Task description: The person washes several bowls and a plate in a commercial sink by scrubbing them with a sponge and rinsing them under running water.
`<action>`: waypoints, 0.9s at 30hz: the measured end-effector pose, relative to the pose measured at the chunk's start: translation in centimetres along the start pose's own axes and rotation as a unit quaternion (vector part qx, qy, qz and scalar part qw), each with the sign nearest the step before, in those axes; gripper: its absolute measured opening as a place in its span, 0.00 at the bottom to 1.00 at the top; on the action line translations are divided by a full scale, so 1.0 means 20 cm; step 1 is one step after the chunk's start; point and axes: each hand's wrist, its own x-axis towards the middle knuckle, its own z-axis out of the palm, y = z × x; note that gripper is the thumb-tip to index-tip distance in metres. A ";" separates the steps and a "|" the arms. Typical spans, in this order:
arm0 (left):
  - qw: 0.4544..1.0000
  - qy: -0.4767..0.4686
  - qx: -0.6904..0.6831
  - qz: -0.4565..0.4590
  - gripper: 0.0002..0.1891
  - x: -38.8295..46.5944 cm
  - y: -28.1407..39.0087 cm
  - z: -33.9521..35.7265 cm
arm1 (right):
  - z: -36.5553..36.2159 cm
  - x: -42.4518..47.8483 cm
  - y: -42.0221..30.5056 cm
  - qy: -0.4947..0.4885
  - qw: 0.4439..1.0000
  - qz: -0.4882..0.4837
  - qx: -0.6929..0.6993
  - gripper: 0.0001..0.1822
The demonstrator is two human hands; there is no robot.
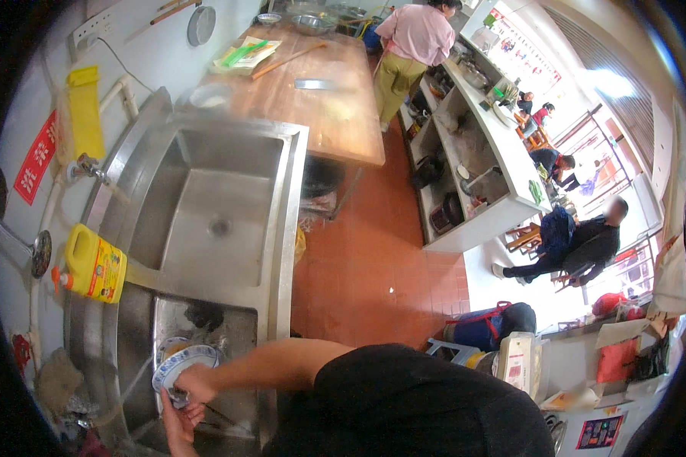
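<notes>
A white bowl [190, 364] with a blue patterned rim is tilted over the lower sink basin [237, 337]. My left hand [180, 420] comes in from below, its thumb at the bowl's edge. Reaching across from the right, my right hand [197, 384] presses into the bowl with its fingers bent. A small greyish crumpled thing [178, 398], perhaps a cloth or scrubber, shows under those fingers. Behind this bowl, another patterned dish [171, 344] is partly hidden. A dark clump [203, 315] lies at the basin's upper end; its kind is unclear.
A yellow jug [96, 264] stands on the sink's wall-side ledge, below a tap [88, 167]. Beyond the upper basin [223, 188] is a wooden worktable [343, 128] with a rolling pin [288, 61]. A person [414, 40] stands beside shelving [474, 165]; others are farther off.
</notes>
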 end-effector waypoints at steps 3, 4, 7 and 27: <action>0.959 0.169 0.090 0.208 0.39 0.04 -0.06 -0.01 | 0.05 0.06 0.08 -0.002 0.999 0.023 0.039 0.23; 0.974 0.120 0.018 0.190 0.38 -0.01 -0.02 0.02 | -0.07 0.05 0.06 -0.032 0.993 0.055 0.100 0.24; 0.976 -0.058 -0.157 0.138 0.32 -0.11 -0.03 -0.10 | -0.18 0.05 0.03 -0.085 0.945 0.196 0.249 0.29; 0.937 0.282 -0.073 0.193 0.21 -0.09 0.01 0.12 | 0.23 0.44 0.29 0.047 0.983 -0.094 -0.149 0.19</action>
